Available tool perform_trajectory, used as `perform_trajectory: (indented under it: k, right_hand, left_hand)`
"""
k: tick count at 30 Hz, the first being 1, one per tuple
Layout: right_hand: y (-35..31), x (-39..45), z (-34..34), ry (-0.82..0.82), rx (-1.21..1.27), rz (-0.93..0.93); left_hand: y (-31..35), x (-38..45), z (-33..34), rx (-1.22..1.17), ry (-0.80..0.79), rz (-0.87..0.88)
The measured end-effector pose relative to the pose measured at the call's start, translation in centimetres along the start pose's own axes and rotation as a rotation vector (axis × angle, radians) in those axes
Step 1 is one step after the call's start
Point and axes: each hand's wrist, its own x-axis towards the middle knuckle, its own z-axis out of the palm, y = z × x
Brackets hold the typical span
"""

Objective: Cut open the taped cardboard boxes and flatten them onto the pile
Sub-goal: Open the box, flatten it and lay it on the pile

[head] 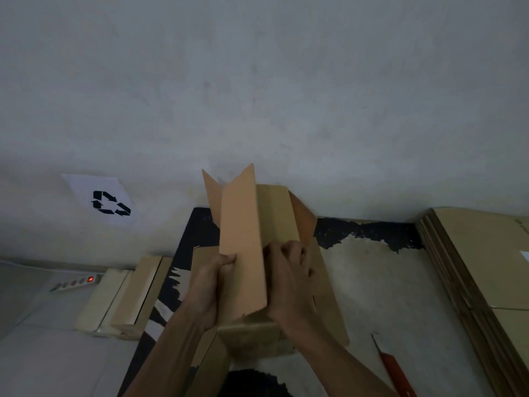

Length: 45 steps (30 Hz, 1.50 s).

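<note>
Holding the opened cardboard box (252, 253) up in front of the wall, flaps splayed outward, inside not visible. My left hand (213, 285) pinches the long front flap edge; my right hand (289, 279) curls over the panel beside it. Flattened pile (481, 276) leans at right, well apart. Red box cutter (396, 371) lies on the floor between them.

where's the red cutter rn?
Head view, lower right: the red utility cutter lies on the floor between the right hand and the flattened cardboard pile.
</note>
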Motion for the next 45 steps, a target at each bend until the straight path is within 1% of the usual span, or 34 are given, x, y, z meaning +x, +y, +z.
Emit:
perform_trajectory:
  k: [2,3,6,8,10,11,13,17,19,20,22,24,25,26,27,28,30,31,32,33,35,36,37,38,39,40,42,43,45]
  right_hand:
    - [0.0,0.7,-0.7,0.025,0.014,0.017]
    - [0.2,1.2,-1.5,-0.010,0.063,0.048]
    - [1.9,2.7,-4.4,-0.172,0.402,0.125]
    - [3.6,3.1,-5.6,-0.236,0.608,0.130]
    - [5.5,3.3,-6.7,-0.312,0.721,0.112]
    - [6.3,3.2,-7.3,-0.357,0.728,0.108]
    - [7.6,3.0,-8.5,-0.410,0.655,0.121]
    - [9.3,2.3,-10.5,-0.468,0.308,0.208]
    - [10.2,1.3,-10.9,-0.544,0.172,0.240]
    - [10.6,0.7,-11.0,-0.601,0.151,0.258]
    - [10.8,-1.0,-11.6,-0.737,0.229,0.309]
    - [9.9,-2.8,-12.0,-0.865,0.413,0.357]
    - [9.3,-3.6,-11.9,-0.868,0.477,0.353]
    - [8.9,-4.3,-11.4,-0.815,0.493,0.325]
    - [8.4,-4.8,-10.5,-0.708,0.520,0.287]
    - [8.5,-5.1,-9.1,-0.554,0.565,0.277]
    - [8.3,-5.1,-7.1,-0.244,0.740,0.428]
    - [8.1,-4.8,-6.6,-0.127,0.827,0.501]
    - [8.1,-4.6,-6.1,-0.044,0.886,0.526]
    - [7.7,-4.5,-6.2,0.007,0.901,0.507]
    - [7.9,-4.0,-5.7,0.100,0.856,0.501]
    - [8.4,-3.4,-5.2,0.123,0.878,0.547]
    - [8.4,-2.8,-5.0,0.121,0.956,0.610]
    - [8.8,-2.1,-4.6,0.087,1.040,0.684]
    - [8.9,-1.4,-4.4,0.080,1.093,0.725]
    - [9.3,-0.5,-4.3,0.109,1.094,0.718]
    - [9.8,1.1,-4.4,0.219,1.064,0.668]
    - [9.9,1.8,-4.8,0.255,1.056,0.659]
    - [10.0,2.9,-5.4,0.258,1.100,0.658]
  left_hand:
    - [0.3,0.2,-0.2,-0.003,0.044,0.002]
    - [0.4,0.4,-0.3,-0.016,0.053,0.006]
    - [0.6,0.7,-0.1,-0.042,0.023,-0.010]
    - [0.8,0.7,0.1,-0.047,0.007,-0.013]
    - [0.8,1.0,0.1,-0.045,0.012,-0.016]
    - [0.8,1.1,0.1,-0.044,0.008,-0.019]
    - [0.8,1.1,0.1,-0.039,0.006,-0.025]
    - [0.9,1.0,0.0,-0.071,0.005,-0.029]
    - [1.0,1.2,-0.1,-0.098,0.019,-0.023]
    - [1.1,1.2,0.0,-0.103,0.029,-0.019]
    - [1.1,1.1,0.2,-0.116,0.043,-0.025]
    - [1.2,0.9,0.2,-0.118,0.045,-0.037]
    - [1.3,0.7,0.2,-0.103,0.039,-0.043]
    - [1.3,0.6,0.3,-0.076,0.033,-0.047]
    - [1.3,0.4,0.4,-0.041,0.029,-0.048]
    - [1.3,0.1,0.6,-0.005,0.028,-0.038]
    - [1.6,-0.4,0.7,0.053,0.036,0.041]
    - [1.9,-0.6,0.7,0.057,0.029,0.098]
    - [2.4,-1.1,0.7,0.077,0.011,0.163]
    - [2.9,-1.6,0.8,0.163,-0.010,0.220]
    - [4.1,-2.8,1.5,0.453,0.006,0.320]
    - [4.6,-2.9,1.7,0.581,0.090,0.382]
    - [5.2,-2.9,1.8,0.699,0.186,0.450]
    - [6.0,-2.9,1.9,0.783,0.259,0.510]
    - [6.8,-2.5,1.5,0.853,0.312,0.545]
    - [7.6,-2.0,1.0,0.916,0.360,0.551]
    - [8.7,-0.1,-0.7,1.023,0.431,0.457]
    - [9.0,0.7,-1.5,1.034,0.446,0.374]
    - [8.4,2.2,-2.9,0.935,0.405,0.228]
